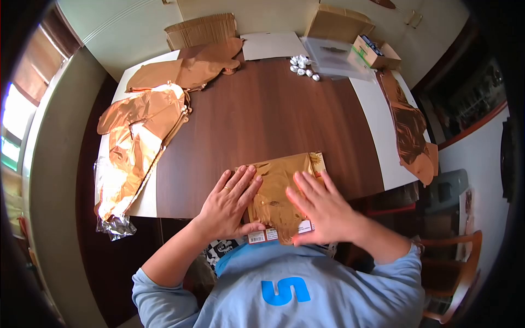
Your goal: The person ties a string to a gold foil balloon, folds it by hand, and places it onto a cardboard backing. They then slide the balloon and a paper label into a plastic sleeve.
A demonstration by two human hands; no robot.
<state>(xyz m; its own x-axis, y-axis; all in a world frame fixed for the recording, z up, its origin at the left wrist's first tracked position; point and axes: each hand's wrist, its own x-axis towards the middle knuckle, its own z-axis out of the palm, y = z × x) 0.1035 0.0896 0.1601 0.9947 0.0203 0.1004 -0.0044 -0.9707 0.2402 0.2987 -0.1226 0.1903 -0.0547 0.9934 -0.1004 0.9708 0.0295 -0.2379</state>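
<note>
A gold foil piece (281, 175) lies at the table's near edge, in front of my body. Beneath it shows a printed card (256, 238) with a barcode and small text along its near side. My left hand (227, 202) rests on the left side of the foil, fingers stretched out, a ring on one finger. On the right side, my right hand (322, 208) lies over the foil with its fingers spread. Neither hand grips anything. Parts of the foil and card are hidden under my palms.
Copper-coloured foil shapes (145, 128) lie at the left, more copper foil (407, 131) at the right edge. Several white wrapped pieces (302, 66) sit at the back beside a clear plastic sheet (333, 68). Behind it stands a small open box (385, 57). A wooden chair (467, 273) is at right.
</note>
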